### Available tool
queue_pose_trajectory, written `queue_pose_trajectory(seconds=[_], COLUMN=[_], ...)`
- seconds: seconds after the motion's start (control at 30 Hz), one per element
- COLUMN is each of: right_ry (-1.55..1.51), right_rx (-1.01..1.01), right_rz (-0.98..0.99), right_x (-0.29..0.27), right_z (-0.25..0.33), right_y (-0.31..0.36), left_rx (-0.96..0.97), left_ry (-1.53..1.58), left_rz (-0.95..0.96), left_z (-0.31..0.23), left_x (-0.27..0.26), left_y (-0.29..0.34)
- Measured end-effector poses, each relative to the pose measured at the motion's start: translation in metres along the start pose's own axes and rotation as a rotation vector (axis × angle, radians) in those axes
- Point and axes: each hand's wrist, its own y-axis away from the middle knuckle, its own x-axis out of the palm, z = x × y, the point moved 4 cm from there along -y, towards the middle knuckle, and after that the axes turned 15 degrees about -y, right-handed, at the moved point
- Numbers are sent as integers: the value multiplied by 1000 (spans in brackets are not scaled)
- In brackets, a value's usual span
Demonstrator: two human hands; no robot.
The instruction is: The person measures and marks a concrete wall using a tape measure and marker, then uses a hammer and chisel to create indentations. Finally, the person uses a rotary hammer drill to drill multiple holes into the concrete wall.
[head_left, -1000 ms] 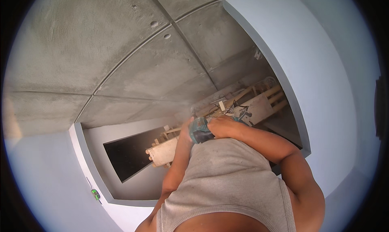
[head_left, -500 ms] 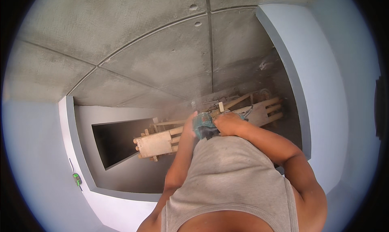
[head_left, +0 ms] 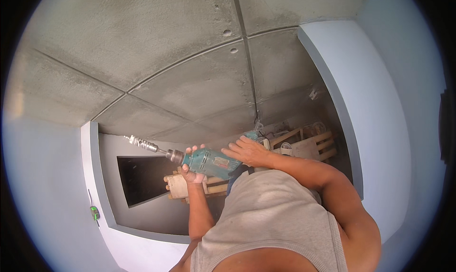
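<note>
Holding a teal drill (head_left: 209, 162) by its front, left hand (head_left: 193, 176), right hand (head_left: 250, 152) apparently gripping its rear

2 arms (head_left: 304, 168) reach forward, left hand (head_left: 192, 176) cupped, right hand (head_left: 251, 152) curled.

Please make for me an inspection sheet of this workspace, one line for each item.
Surface: grey concrete, crossed by grooves, with small pits.
Job's things: teal drill; its long metal bit points left, apart from both hands.
Clutter: wooden boards and poles behind the drill; a small green and black thing at far left.
Hands: left hand holds the drill's front part; right hand lies over its rear.
Cables: cannot tell; the area behind the drill lacks detail.
Surroundings: pale wall at right; dark opening at left.
</note>
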Motion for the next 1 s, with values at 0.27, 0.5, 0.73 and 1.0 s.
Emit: queue_pose_trajectory(seconds=[0.27, 0.5, 0.73, 1.0], right_ry=[-1042, -847, -554, -610], right_rx=[511, 398, 389, 709], right_rz=[473, 297, 20, -218], right_x=[-39, -52, -68, -57], right_z=[1, 5, -15, -38], right_y=[-26, 23, 68, 155], left_rx=[-565, -215, -341, -626], left_ry=[-8, 0, -70, -252], left_rz=[-875, -436, -346, -119], left_z=[-17, 17, 36, 127], left_x=[30, 45, 114, 169], left_y=[-11, -4, -55, -121])
